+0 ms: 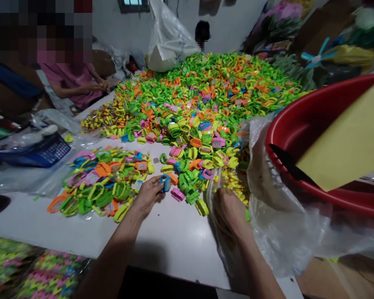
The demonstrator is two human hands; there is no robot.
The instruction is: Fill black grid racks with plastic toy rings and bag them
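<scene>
My left hand (149, 194) pinches a blue toy watch (165, 183) above the white table. An orange toy watch (173, 178) is just beyond it, and a pink one (177, 194) lies close by on the tabletop. At the right, my right hand (230, 205) is closed at the edge of a clear plastic bag, over small yellow and red pieces (235, 178); its fingertips are hidden. A smaller heap of mixed toy watches (96, 187) sits to the left of my left hand. Ahead rises a large pile of green, orange, yellow and pink toy watches (180, 108).
A red tub (277, 124) with a yellow sheet (345, 141) stands at the right, clear plastic sheeting (268, 199) beside it. At the left is a blue basket (46, 149). A person in pink (77, 83) sits at the far left; another head shows behind the pile.
</scene>
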